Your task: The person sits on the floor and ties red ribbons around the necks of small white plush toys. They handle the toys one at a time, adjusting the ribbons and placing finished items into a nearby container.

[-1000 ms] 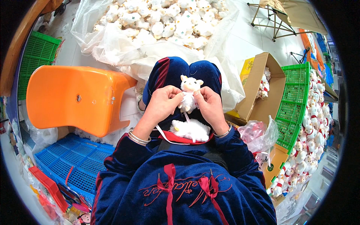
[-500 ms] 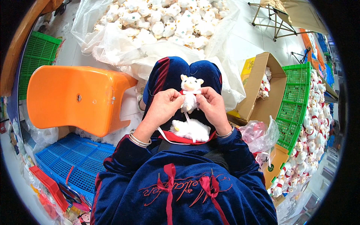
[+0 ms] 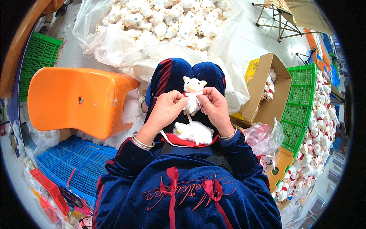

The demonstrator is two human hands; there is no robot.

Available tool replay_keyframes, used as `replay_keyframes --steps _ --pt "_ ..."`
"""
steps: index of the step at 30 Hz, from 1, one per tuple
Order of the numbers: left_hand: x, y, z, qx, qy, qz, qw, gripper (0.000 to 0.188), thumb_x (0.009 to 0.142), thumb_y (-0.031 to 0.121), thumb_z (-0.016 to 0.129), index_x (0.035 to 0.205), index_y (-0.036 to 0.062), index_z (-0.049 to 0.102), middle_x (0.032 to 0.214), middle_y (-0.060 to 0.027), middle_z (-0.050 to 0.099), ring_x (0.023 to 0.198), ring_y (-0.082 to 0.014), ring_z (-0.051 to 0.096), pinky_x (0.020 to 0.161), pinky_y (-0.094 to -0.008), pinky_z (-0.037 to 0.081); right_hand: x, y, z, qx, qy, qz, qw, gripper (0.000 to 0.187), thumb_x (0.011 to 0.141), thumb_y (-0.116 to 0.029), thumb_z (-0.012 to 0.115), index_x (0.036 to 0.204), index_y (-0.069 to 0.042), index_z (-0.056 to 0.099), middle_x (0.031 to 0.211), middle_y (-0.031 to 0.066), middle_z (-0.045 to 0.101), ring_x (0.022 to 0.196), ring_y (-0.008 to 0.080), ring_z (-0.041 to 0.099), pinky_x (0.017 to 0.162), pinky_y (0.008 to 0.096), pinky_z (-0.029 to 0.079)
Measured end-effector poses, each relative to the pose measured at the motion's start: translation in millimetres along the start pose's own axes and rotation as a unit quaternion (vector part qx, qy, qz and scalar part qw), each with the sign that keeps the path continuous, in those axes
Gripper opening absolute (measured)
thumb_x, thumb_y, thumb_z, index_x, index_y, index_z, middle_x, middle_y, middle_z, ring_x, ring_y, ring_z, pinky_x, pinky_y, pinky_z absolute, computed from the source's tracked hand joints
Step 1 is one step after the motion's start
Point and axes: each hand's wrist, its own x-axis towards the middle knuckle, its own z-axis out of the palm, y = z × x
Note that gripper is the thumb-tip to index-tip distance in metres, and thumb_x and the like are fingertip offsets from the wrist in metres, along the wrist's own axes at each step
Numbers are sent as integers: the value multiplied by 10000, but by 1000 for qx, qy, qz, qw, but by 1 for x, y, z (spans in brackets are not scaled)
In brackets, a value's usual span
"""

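Note:
A small white plush animal (image 3: pixel 191 108) with a pale face and yellowish ears is upright between my two hands, over my lap. A white ribbon (image 3: pixel 192 94) crosses its neck over a bit of red cloth. My left hand (image 3: pixel 170 108) pinches at the ribbon's left side, thumb against forefinger. On the other side my right hand (image 3: pixel 214 105) pinches the ribbon's right part, its fingertips close to the toy's neck. Nearer my body, a second white plush animal (image 3: pixel 198 133) lies on red cloth (image 3: pixel 206 144) across my lap, with a white ribbon strand beside it.
A large clear plastic bag (image 3: pixel 126 55) full of white plush toys lies beyond my knees. At left are an orange stool (image 3: pixel 72 101) and a blue crate (image 3: pixel 78 160). A cardboard box (image 3: pixel 263 89), a green crate (image 3: pixel 295 110) and heaped plush toys (image 3: pixel 314 141) are at right.
My right hand has shifted slightly left, closer to the toy's neck. The left hand and the plush toy on my lap have barely moved.

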Motion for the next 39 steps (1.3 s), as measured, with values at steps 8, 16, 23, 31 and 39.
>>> replay_keyframes --steps 8,16,23,31,39 --pt "-1 2 1 1 1 1 1000 220 978 229 677 891 27 661 655 31 586 546 -32 504 483 -213 383 2 3 5 -27 21 -28 999 110 1039 -102 587 1096 -8 597 796 -25 612 622 5 503 533 165 394" --pt "-4 7 1 8 -12 -10 1000 205 980 208 645 883 27 641 672 24 594 563 -40 529 513 -224 418 3 13 4 -94 36 -52 994 81 1049 -80 545 1088 -15 575 799 -33 597 647 6 500 554 170 398" --pt "-6 7 -2 3 -17 -18 1000 201 923 169 633 896 -28 661 694 -65 661 577 -105 620 554 -283 496 1 15 3 -108 55 -49 991 91 1008 -59 584 1042 24 603 793 27 663 695 60 592 630 244 491" --pt "-1 18 -6 109 36 60 992 280 951 243 643 913 -31 686 752 -98 676 655 -143 637 615 -312 506 1 7 -1 -10 38 -2 999 137 1016 -115 592 1002 16 629 785 18 657 688 55 586 599 222 463" --pt "10 29 1 193 49 96 975 263 938 228 675 920 -34 691 813 -149 695 691 -187 649 652 -330 515 4 -12 -1 -40 32 38 998 160 1005 -146 628 958 6 648 770 14 667 655 37 556 569 214 437"
